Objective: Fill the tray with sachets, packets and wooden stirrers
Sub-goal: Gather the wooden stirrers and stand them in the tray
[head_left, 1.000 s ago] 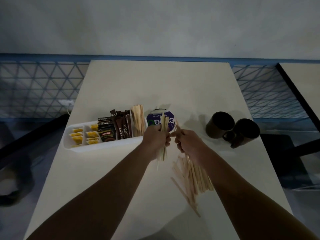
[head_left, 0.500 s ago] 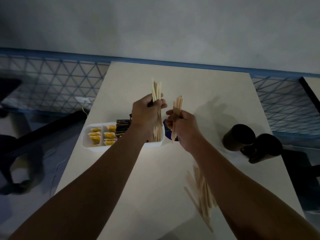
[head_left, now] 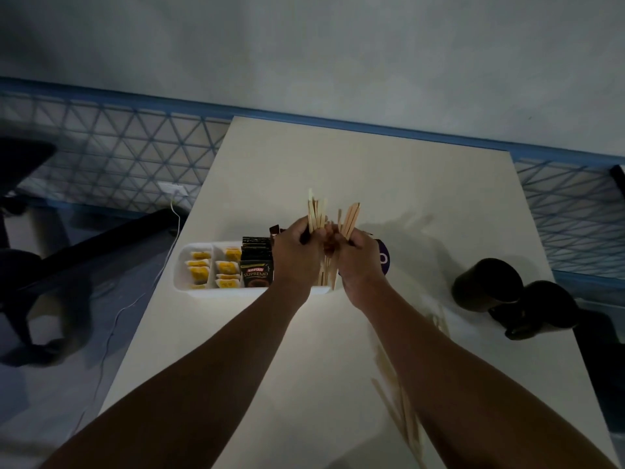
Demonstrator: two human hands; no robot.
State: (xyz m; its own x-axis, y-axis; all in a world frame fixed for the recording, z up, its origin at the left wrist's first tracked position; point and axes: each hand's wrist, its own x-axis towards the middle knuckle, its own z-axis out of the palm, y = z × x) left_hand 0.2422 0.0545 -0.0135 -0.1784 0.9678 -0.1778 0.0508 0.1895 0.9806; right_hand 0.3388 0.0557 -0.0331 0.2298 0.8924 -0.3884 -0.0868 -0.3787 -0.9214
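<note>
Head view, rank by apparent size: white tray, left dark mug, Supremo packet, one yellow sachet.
1. white tray, partly hidden but clearly largest
2. left dark mug
3. Supremo packet
4. yellow sachet

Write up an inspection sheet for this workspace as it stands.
Surface: pale table.
Job's things: white tray holds yellow sachets and dark packets; loose stirrers lie by the right forearm.
Clutter: dark mugs, two, at right; purple-lidded item behind the right grip.
Grips: left grip holds a stirrer bundle, right grip a second bundle, both roughly upright at the tray's right end.
Cables: white cable hangs from a wall socket, left of table.
Surroundings: blue lattice panel, grey wall, dark furniture.
</note>
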